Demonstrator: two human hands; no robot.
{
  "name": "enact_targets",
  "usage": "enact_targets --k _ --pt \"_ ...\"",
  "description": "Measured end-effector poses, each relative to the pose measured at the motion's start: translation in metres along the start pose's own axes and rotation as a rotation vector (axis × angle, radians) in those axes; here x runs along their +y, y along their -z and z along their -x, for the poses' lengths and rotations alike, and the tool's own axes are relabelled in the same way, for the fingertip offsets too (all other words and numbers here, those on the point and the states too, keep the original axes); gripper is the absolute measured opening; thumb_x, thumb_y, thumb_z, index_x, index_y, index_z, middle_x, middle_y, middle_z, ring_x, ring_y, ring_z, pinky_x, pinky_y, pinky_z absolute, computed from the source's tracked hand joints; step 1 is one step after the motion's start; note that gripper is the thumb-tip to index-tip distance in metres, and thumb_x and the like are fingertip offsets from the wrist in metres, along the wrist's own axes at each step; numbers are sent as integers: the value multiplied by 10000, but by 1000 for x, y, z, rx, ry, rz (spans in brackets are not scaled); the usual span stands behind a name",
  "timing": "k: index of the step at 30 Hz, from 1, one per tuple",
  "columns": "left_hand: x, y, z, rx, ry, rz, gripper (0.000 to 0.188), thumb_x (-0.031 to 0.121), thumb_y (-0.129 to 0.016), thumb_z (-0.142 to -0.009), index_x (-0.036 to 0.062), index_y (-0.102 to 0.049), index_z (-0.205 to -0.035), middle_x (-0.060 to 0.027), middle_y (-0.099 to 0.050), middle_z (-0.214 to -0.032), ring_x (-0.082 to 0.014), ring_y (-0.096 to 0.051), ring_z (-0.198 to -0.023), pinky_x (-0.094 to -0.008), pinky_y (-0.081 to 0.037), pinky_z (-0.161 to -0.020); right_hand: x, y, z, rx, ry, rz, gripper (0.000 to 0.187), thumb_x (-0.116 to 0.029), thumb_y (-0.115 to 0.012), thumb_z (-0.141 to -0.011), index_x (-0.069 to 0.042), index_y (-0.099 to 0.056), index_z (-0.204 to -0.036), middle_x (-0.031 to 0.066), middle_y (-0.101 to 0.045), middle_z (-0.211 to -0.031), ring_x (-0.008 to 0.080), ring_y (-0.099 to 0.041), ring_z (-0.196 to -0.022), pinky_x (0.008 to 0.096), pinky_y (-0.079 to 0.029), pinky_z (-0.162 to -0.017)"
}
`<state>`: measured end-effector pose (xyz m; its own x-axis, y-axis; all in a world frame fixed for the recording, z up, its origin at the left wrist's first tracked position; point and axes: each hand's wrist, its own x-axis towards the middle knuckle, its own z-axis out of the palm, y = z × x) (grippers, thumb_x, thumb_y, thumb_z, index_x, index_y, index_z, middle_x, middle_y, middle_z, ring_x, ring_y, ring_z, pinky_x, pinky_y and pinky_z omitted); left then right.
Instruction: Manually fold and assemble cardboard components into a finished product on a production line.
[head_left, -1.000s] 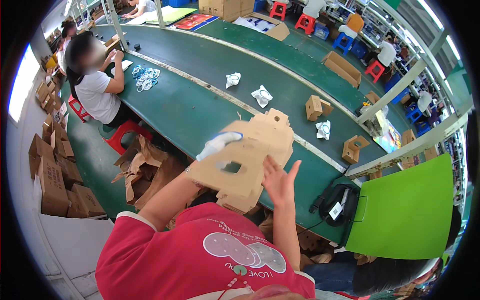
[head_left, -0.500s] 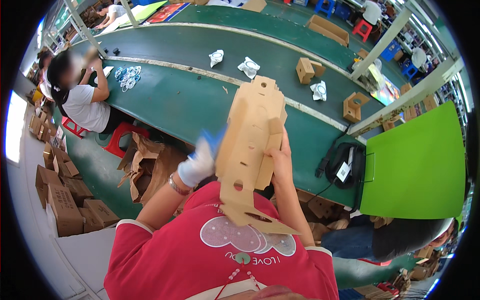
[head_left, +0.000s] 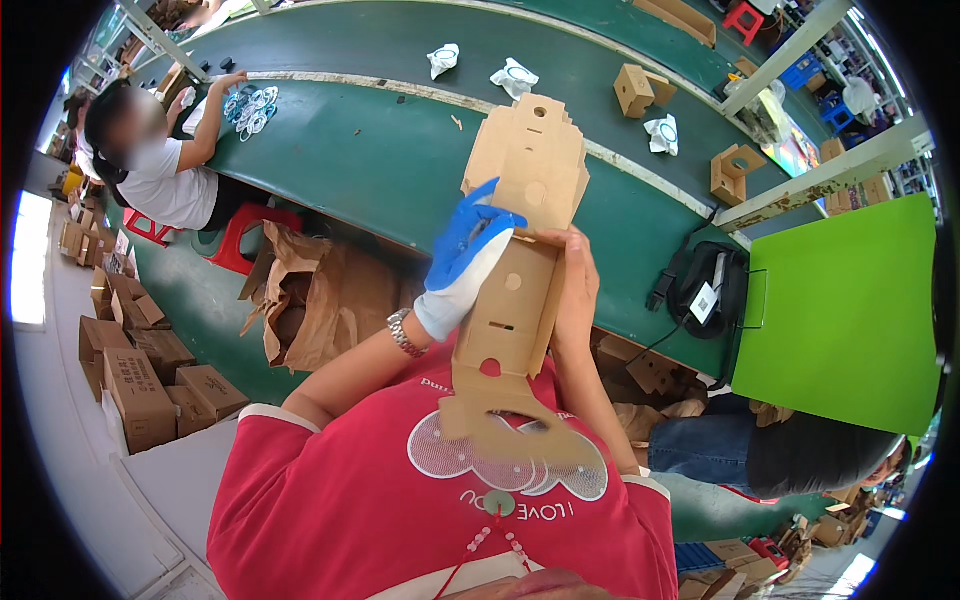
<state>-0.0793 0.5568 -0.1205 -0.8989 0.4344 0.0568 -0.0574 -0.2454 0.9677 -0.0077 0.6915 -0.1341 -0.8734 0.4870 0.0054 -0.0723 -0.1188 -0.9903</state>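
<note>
In front of my chest is a partly folded brown cardboard box blank (head_left: 513, 283), with round cut-outs and a slot. Its far panel stands over the green table edge, while the near end flap hangs against my shirt. My left hand (head_left: 466, 258), in a white glove with blue-coated fingers, grips the blank's left side near the middle fold. The bare right hand (head_left: 576, 290) clasps the right side wall, its fingertips at the same fold. Parts of the fingers are hidden behind the cardboard.
Folded cardboard inserts (head_left: 634, 91) and white-wrapped round items (head_left: 514, 77) lie along the belt. Blue and white rings (head_left: 252, 112) sit near a seated person (head_left: 165, 160). A black bag (head_left: 706, 290) and green panel (head_left: 840, 315) are at right; a paper-lined carton (head_left: 310, 300) is below left.
My gloved left hand has come in from beside the cardboard onto its left side at the fold. The blank's side walls now stand more upright, and the near flap has swung.
</note>
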Motion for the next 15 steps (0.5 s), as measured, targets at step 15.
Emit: enact_targets --k 15 --pt "31 33 -12 -442 321 -29 389 249 -407 -1059 -6 -558 -1312 -107 -641 -1259 -173 -587 -1158 -282 -423 -1032 -25 37 -10 -433 -440 -340 259 -325 -667 -899 -98 -545 -918 46 -595 -1111 141 -520 -1069 300 -408 -950"
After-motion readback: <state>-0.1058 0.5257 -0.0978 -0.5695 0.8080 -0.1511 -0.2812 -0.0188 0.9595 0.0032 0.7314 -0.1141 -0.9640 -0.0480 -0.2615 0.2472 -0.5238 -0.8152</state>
